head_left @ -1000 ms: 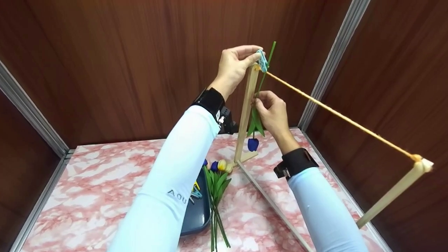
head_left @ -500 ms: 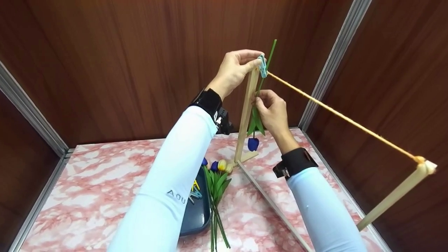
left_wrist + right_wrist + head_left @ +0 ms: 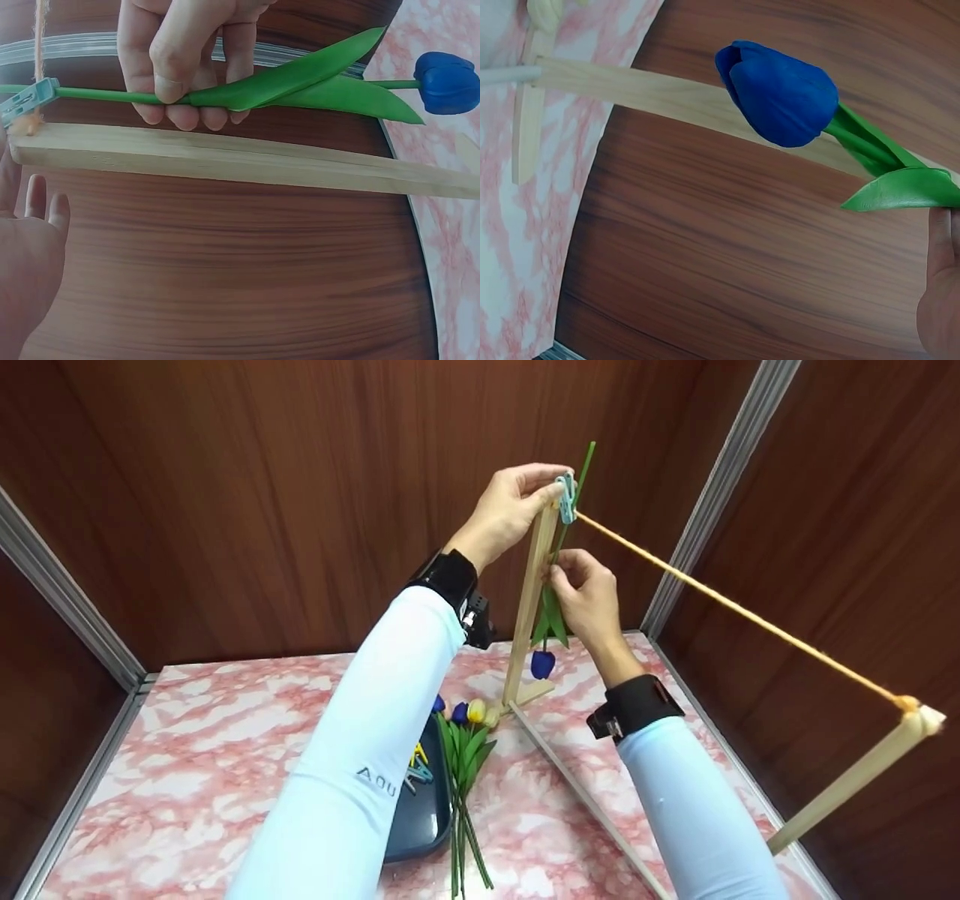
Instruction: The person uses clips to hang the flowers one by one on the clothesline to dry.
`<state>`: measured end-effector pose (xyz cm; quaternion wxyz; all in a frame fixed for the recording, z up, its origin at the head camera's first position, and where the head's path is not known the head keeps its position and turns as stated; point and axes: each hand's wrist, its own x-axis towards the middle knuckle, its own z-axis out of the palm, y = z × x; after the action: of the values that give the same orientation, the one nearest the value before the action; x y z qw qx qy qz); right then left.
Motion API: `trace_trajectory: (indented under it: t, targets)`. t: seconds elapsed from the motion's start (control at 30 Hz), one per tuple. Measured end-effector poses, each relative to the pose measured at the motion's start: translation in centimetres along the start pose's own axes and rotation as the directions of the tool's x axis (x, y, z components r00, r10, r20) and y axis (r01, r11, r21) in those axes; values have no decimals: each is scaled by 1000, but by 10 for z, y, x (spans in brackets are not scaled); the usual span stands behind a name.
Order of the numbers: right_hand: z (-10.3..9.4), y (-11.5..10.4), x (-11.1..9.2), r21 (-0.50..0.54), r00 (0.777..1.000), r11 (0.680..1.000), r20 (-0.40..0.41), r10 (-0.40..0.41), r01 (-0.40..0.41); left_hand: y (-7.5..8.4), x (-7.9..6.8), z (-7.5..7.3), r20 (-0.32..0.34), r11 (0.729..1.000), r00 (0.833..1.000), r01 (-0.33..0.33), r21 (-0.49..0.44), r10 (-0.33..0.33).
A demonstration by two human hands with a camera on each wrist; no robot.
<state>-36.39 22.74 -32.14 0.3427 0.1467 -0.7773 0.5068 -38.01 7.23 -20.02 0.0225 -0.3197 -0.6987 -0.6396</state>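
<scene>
A light-blue clothespin (image 3: pixel 567 499) sits at the far end of the orange rope (image 3: pixel 720 596), beside the top of a wooden post (image 3: pixel 529 607). My left hand (image 3: pixel 514 506) pinches it between thumb and fingers. Through the clothespin runs the green stem of a blue artificial tulip (image 3: pixel 543 664), which hangs head down along the post. Lower on the stem, just above the leaves (image 3: pixel 300 86), my right hand (image 3: pixel 589 589) pinches it. In the right wrist view the blue bloom (image 3: pixel 780 94) shows large, with only part of the right hand at the edge.
Several tulips (image 3: pixel 466 765) lie on the pink marbled table (image 3: pixel 225 750) beside a dark blue tray (image 3: pixel 420 825) with yellow and blue clothespins (image 3: pixel 420 769). A second post (image 3: pixel 855 780) holds the rope's near end, and a base bar (image 3: pixel 585 795) crosses the table. Brown panels stand behind.
The clothespin has turned slightly and dipped a little against the rope, with my left hand still pinching it. My right hand stays on the stem, nearly unmoved.
</scene>
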Motion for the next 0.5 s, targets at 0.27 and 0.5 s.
trace_trajectory:
  t: [0.27,0.5]
  targets:
    - [0,0,-1,18,1000,1000,0,16,-16,-2,-5,-2,-29,999,1000,-10,32,11]
    - [-2,10,4,-7,999,999,-8,33,-33,-14,-12,-10,-124,1000,992,-12,21,14]
